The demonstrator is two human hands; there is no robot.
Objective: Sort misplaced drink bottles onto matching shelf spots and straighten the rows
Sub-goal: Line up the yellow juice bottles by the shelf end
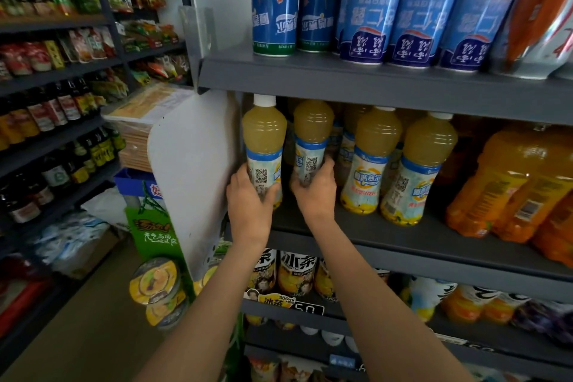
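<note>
Pale yellow juice fills the two clear plastic bottles being handled at the left end of the dark grey metal middle shelf [403, 239]. The left hand [249, 198] is curled round the lower body of the leftmost yellow juice bottle with a white cap [264, 146], which stands at the shelf's left edge beside a white side panel [192, 170]. The right hand [313, 192] is wrapped round the waist of the second yellow juice bottle [311, 139] just to its right, whose cap is hidden under the shelf above. Both bottles show QR codes toward the aisle, so their labels face the wrong way compared with the two matching front bottles [400, 164] further right, whose blue and white logo labels face out.

I judge these bottles full and fairly heavy, with stiff walls that give slightly under a squeeze. The glossy label wrap may be a little slippery, so the narrowed waist, where both hands already sit, looks the surest place to hold and twist. They are tall for the gap, so tipping them could knock the caps against the shelf above; turning them upright in place seems safer.

Each has a rounded yellow shoulder, a blue band and a pale label with yellow fruit printed at the foot. Orange juice bottles [508, 183] stand to the far right, and blue cans [274, 0] line the shelf above.
</note>
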